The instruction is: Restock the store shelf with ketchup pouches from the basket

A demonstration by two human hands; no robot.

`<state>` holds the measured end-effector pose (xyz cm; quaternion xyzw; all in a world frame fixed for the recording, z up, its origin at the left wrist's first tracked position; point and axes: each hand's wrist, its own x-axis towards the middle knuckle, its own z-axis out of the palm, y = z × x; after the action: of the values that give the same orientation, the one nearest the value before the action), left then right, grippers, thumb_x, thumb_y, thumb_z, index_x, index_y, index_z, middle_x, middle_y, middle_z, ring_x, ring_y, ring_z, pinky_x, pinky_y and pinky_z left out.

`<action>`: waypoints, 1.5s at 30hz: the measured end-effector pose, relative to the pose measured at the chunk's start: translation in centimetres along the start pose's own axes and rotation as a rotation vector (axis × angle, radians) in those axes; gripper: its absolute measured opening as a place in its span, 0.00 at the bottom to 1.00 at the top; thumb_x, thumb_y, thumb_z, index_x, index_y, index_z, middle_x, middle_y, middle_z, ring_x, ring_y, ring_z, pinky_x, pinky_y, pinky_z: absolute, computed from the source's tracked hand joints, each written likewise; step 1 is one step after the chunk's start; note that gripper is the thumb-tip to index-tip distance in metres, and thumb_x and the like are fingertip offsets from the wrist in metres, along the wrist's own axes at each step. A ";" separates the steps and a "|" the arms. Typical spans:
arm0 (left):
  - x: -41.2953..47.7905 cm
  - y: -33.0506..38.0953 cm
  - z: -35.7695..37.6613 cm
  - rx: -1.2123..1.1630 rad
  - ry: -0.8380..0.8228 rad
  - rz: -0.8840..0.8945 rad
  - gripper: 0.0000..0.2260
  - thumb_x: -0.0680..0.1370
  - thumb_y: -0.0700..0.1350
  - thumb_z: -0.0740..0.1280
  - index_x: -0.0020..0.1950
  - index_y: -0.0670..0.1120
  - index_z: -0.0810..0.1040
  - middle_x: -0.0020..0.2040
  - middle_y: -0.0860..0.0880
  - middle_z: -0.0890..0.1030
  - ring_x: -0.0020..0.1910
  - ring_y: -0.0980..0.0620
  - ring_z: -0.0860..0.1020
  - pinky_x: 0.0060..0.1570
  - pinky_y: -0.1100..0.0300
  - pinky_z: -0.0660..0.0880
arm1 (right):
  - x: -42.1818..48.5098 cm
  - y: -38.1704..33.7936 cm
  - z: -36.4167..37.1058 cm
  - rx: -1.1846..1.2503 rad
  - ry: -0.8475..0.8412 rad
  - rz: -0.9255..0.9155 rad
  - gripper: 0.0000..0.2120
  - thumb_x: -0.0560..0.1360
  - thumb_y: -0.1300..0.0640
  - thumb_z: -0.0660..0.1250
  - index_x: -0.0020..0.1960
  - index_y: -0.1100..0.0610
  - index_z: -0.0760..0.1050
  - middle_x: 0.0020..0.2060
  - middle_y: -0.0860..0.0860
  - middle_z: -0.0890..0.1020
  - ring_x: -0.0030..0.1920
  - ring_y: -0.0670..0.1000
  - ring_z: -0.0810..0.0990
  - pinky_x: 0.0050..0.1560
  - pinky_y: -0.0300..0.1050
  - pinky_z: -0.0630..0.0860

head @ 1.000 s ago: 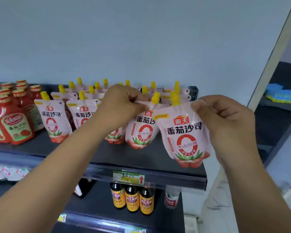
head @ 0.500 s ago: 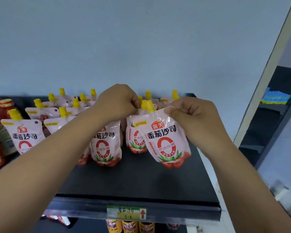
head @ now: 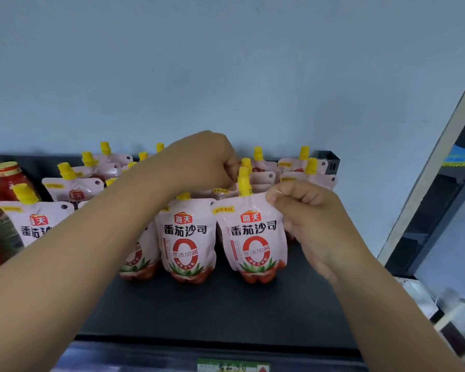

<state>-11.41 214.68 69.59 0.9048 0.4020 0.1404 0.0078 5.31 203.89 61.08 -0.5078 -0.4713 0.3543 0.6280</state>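
Currently right hand (head: pixel 314 221) pinches ketchup pouch (head: pixel 253 237) upright on shelf (head: pixel 212 312).

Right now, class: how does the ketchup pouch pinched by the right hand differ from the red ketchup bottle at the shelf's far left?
The ketchup pouch is pale pink with a yellow cap; the ketchup bottle is red with a red lid. The right hand pinches the pouch's top corner; nothing touches the bottle. Both stand on the dark shelf.

I see the left hand (head: pixel 199 162) and right hand (head: pixel 314 218) on bare forearms (head: pixel 78 251), uncovered down to the frame's lower corners.
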 end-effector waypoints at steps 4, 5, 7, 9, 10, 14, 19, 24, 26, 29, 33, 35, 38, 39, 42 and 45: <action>-0.3 -0.4 -0.4 -0.099 0.035 0.015 0.05 0.70 0.43 0.76 0.43 0.52 0.88 0.39 0.57 0.86 0.42 0.58 0.82 0.49 0.54 0.80 | -0.7 1.5 0.6 0.174 0.066 0.136 0.12 0.79 0.64 0.68 0.42 0.53 0.87 0.48 0.56 0.88 0.55 0.58 0.86 0.64 0.61 0.79; -0.4 -0.4 -0.6 -0.103 0.039 0.017 0.04 0.71 0.43 0.77 0.43 0.52 0.88 0.39 0.56 0.86 0.42 0.57 0.83 0.49 0.53 0.80 | -0.9 1.7 0.8 0.202 0.084 0.148 0.13 0.79 0.64 0.68 0.41 0.53 0.87 0.48 0.56 0.88 0.55 0.57 0.86 0.64 0.61 0.79; -0.7 -0.2 -0.9 -0.099 0.048 0.011 0.04 0.71 0.44 0.76 0.43 0.52 0.88 0.39 0.56 0.86 0.43 0.56 0.83 0.49 0.51 0.81 | -1.2 1.7 1.1 0.191 0.098 0.134 0.13 0.79 0.64 0.68 0.42 0.53 0.86 0.48 0.56 0.88 0.55 0.58 0.87 0.64 0.62 0.79; -1.1 0.0 -0.9 -0.084 0.072 -0.009 0.05 0.72 0.44 0.74 0.44 0.53 0.87 0.41 0.56 0.86 0.45 0.55 0.83 0.49 0.51 0.81 | -1.5 1.5 0.9 0.070 0.100 0.118 0.11 0.79 0.64 0.68 0.44 0.52 0.86 0.48 0.53 0.89 0.54 0.55 0.87 0.62 0.62 0.80; -1.3 0.1 -0.9 -0.075 0.096 -0.028 0.05 0.72 0.43 0.73 0.45 0.53 0.87 0.42 0.57 0.86 0.47 0.54 0.82 0.50 0.51 0.80 | -1.7 1.1 0.7 -0.020 0.101 0.114 0.11 0.79 0.64 0.68 0.45 0.52 0.86 0.47 0.50 0.89 0.53 0.53 0.87 0.61 0.60 0.81; -2.9 1.0 -0.4 -0.016 0.237 -0.076 0.15 0.78 0.52 0.68 0.64 0.55 0.79 0.61 0.54 0.83 0.62 0.49 0.78 0.60 0.51 0.75 | -2.6 -0.4 -0.2 -0.252 0.162 0.042 0.08 0.77 0.58 0.72 0.48 0.45 0.85 0.46 0.39 0.88 0.51 0.40 0.85 0.58 0.45 0.81; -5.2 3.9 0.7 0.030 0.250 -0.008 0.31 0.81 0.67 0.51 0.80 0.51 0.62 0.76 0.49 0.71 0.76 0.46 0.66 0.76 0.49 0.58 | -4.7 -1.6 -1.7 -0.450 0.315 -0.153 0.12 0.78 0.51 0.71 0.59 0.39 0.82 0.54 0.35 0.85 0.57 0.33 0.80 0.61 0.35 0.75; -6.1 8.4 2.6 -0.055 0.353 0.183 0.32 0.80 0.67 0.48 0.75 0.51 0.70 0.71 0.51 0.76 0.74 0.47 0.69 0.78 0.47 0.57 | -8.5 -2.9 -4.2 -0.591 0.562 -0.233 0.21 0.77 0.41 0.68 0.70 0.38 0.75 0.64 0.33 0.79 0.55 0.32 0.76 0.61 0.30 0.70; -6.4 10.3 3.8 -0.136 0.341 0.255 0.30 0.80 0.67 0.50 0.73 0.51 0.72 0.69 0.53 0.77 0.72 0.49 0.71 0.77 0.47 0.60 | -10.5 -3.3 -5.4 -0.654 0.637 -0.243 0.24 0.77 0.40 0.66 0.73 0.39 0.72 0.67 0.33 0.77 0.61 0.30 0.74 0.63 0.29 0.69; -7.0 13.2 5.8 -0.260 0.297 0.338 0.28 0.81 0.66 0.52 0.73 0.51 0.73 0.70 0.53 0.77 0.72 0.50 0.71 0.72 0.48 0.67 | -13.9 -3.2 -7.7 -0.758 0.738 -0.227 0.24 0.78 0.41 0.65 0.74 0.40 0.70 0.67 0.32 0.76 0.58 0.20 0.68 0.58 0.20 0.66; -7.6 18.2 8.7 -0.353 0.223 0.476 0.29 0.81 0.65 0.52 0.71 0.48 0.75 0.67 0.49 0.79 0.71 0.48 0.72 0.74 0.45 0.66 | -19.5 -2.3 -11.3 -0.845 0.891 -0.116 0.25 0.79 0.42 0.65 0.74 0.44 0.71 0.70 0.38 0.75 0.67 0.32 0.72 0.64 0.29 0.72; -7.7 21.3 10.3 -0.364 0.197 0.568 0.28 0.81 0.65 0.52 0.67 0.46 0.78 0.62 0.48 0.82 0.66 0.47 0.75 0.76 0.48 0.63 | -22.7 -2.2 -13.1 -0.936 0.965 -0.018 0.26 0.79 0.42 0.65 0.75 0.47 0.71 0.71 0.41 0.75 0.67 0.35 0.71 0.61 0.20 0.64; -8.0 26.5 12.5 -0.459 0.123 0.686 0.25 0.81 0.64 0.55 0.62 0.47 0.78 0.57 0.50 0.82 0.60 0.47 0.76 0.72 0.48 0.66 | -27.8 -2.8 -15.5 -1.001 1.086 0.122 0.27 0.80 0.40 0.63 0.76 0.47 0.68 0.73 0.41 0.74 0.71 0.39 0.70 0.66 0.33 0.65; -8.2 28.3 13.1 -0.499 0.099 0.724 0.25 0.80 0.64 0.55 0.62 0.47 0.78 0.57 0.50 0.82 0.59 0.47 0.76 0.70 0.46 0.69 | -29.5 -3.2 -16.3 -1.011 1.131 0.150 0.27 0.80 0.40 0.63 0.77 0.47 0.68 0.73 0.41 0.73 0.72 0.39 0.69 0.67 0.36 0.66; -9.3 34.3 14.6 -0.584 0.044 0.846 0.25 0.80 0.63 0.56 0.61 0.46 0.79 0.56 0.49 0.82 0.60 0.45 0.77 0.66 0.44 0.71 | -34.6 -4.5 -19.0 -1.035 1.288 0.219 0.26 0.80 0.41 0.63 0.76 0.46 0.68 0.70 0.42 0.76 0.67 0.40 0.72 0.68 0.41 0.70; -10.3 40.7 15.3 -0.576 0.074 0.958 0.23 0.80 0.61 0.59 0.58 0.44 0.80 0.55 0.48 0.83 0.58 0.43 0.78 0.67 0.43 0.71 | -39.1 -5.9 -21.9 -1.041 1.447 0.268 0.26 0.80 0.39 0.62 0.76 0.45 0.69 0.68 0.43 0.77 0.62 0.48 0.78 0.67 0.52 0.75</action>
<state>15.54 181.13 57.47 0.9420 -0.1088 0.2643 0.1759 14.06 159.74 56.88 -0.8774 0.0015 -0.2400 0.4154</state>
